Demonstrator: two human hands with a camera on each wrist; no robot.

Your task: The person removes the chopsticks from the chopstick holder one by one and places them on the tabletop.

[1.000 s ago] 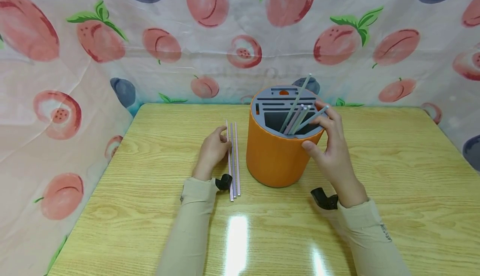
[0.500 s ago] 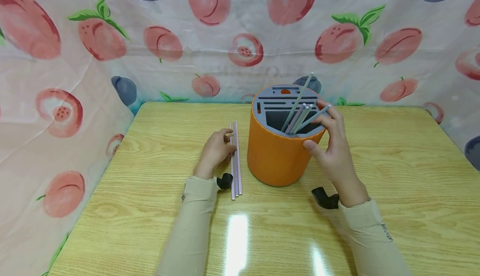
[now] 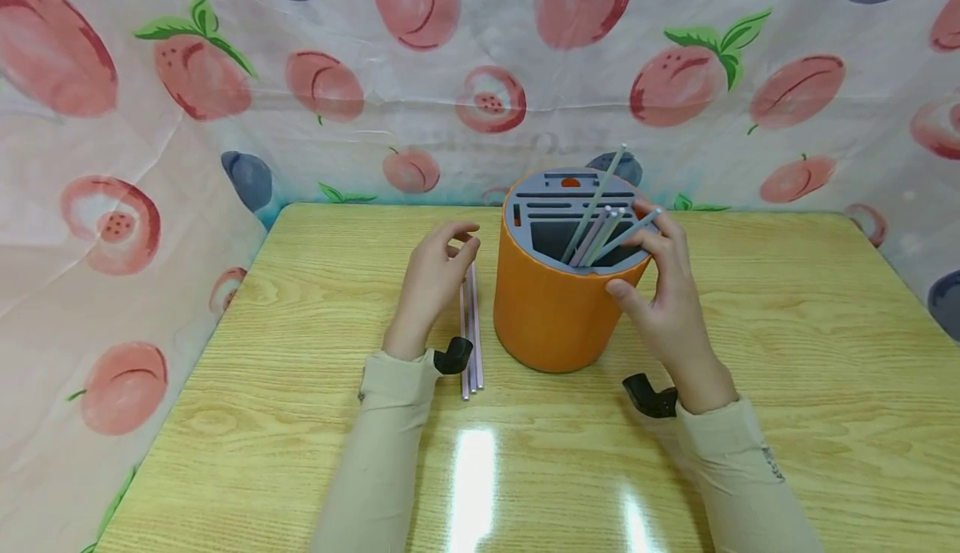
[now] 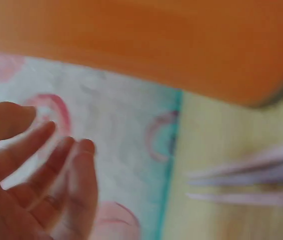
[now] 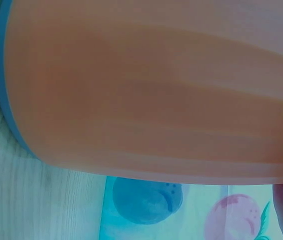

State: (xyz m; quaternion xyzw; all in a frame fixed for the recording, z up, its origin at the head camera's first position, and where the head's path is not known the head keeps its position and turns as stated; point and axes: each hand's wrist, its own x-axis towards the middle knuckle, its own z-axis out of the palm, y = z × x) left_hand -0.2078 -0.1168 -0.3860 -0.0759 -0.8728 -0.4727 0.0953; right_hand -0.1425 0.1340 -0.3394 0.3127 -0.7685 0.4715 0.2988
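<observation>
In the head view three thin pink and lilac straws (image 3: 472, 344) lie side by side on the table, left of a round orange knife holder (image 3: 551, 319) with a grey slotted top. My left hand (image 3: 435, 282) hovers over their far ends. The left wrist view shows its fingers (image 4: 81, 185) loosely bent with nothing between them, apart from the straws (image 4: 251, 172). My right hand (image 3: 667, 303) grips the holder's right rim, thumb on the front and fingers at the far side. Several pale straws (image 3: 596, 236) lean in the holder's large opening, one sticking up higher.
The wood-grain table (image 3: 300, 419) meets a fruit-print curtain (image 3: 337, 153) behind the holder and along the left. Black wrist-worn camera mounts (image 3: 454, 356) stick out from both sleeves, the left one above the lying straws.
My left hand fingered the near straws, shifting them slightly right and closer together, then lifted off them and moved farther away. My right hand stays on the holder.
</observation>
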